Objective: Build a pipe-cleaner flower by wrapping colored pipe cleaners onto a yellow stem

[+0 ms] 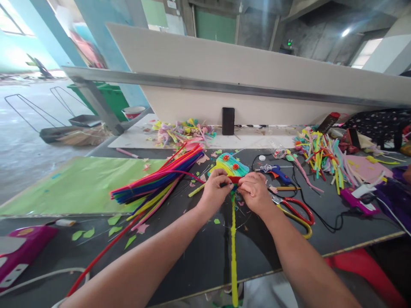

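Note:
My left hand and my right hand meet over the dark table, fingers pinched together. Between them they grip a craft piece of turquoise and yellow pipe cleaners with small red flowers on it. A red strip runs between my fingertips at its base. A long yellow pipe cleaner stem hangs down from the piece toward me. A fanned bundle of coloured pipe cleaners lies just left of my left hand.
Red-handled scissors and a blue glue gun with a black cord lie right of my hands. Heaps of cut pipe cleaners sit at the right and back. A green sheet is at left, a black phone against the white board.

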Action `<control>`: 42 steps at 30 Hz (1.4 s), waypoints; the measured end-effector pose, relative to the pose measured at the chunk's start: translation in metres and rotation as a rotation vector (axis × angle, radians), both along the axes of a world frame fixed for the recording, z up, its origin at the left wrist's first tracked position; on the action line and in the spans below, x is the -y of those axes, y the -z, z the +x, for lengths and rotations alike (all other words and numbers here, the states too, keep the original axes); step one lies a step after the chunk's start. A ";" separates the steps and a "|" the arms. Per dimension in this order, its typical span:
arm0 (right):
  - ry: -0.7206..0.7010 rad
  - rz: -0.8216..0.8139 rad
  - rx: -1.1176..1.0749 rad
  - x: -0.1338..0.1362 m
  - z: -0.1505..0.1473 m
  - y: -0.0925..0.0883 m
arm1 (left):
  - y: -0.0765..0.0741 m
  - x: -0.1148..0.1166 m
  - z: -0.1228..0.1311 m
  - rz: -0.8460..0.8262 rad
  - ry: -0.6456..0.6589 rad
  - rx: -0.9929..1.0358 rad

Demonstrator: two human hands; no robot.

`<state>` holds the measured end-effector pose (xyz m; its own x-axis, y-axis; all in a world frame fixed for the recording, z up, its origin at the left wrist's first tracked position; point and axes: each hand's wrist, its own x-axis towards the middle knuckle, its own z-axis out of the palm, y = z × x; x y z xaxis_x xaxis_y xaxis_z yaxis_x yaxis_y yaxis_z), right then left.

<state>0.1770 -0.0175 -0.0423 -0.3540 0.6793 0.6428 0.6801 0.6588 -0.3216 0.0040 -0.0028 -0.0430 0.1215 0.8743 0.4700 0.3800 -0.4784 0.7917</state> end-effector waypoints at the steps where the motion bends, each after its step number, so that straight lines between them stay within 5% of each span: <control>1: -0.012 -0.008 0.003 0.000 -0.001 0.001 | 0.001 -0.001 0.000 -0.022 0.002 0.011; 8: -0.041 -0.086 -0.052 0.002 0.001 -0.002 | 0.002 -0.007 -0.006 -0.078 0.075 0.073; 11: -0.084 -0.218 -0.313 0.003 0.010 -0.010 | -0.002 -0.008 -0.008 -0.089 0.183 0.112; 15: -0.096 -0.553 -0.900 0.002 0.018 -0.014 | -0.004 -0.009 -0.008 -0.108 0.259 0.158; 18: -0.175 -0.942 -0.939 0.001 0.017 -0.012 | -0.002 -0.009 -0.007 -0.096 0.273 0.151; 21: -0.204 -1.137 -0.914 0.001 0.016 -0.011 | -0.004 -0.007 -0.007 -0.095 0.325 0.178; 29: -0.267 -1.101 -1.025 0.005 0.025 -0.019 | -0.020 0.002 -0.011 -0.564 0.522 0.692; 34: -0.283 -1.055 -0.994 0.008 0.023 -0.020 | -0.017 0.006 -0.008 -0.630 0.618 0.619; 42: -0.259 -1.053 -0.921 0.008 0.022 -0.021 | -0.010 0.004 -0.006 -0.586 0.572 0.486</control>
<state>0.1993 -0.0257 -0.0212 -0.2798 0.9588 -0.0489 -0.1385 -0.0907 -0.9862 -0.0022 -0.0072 -0.0332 0.5104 0.8555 0.0874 -0.2230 0.0335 0.9742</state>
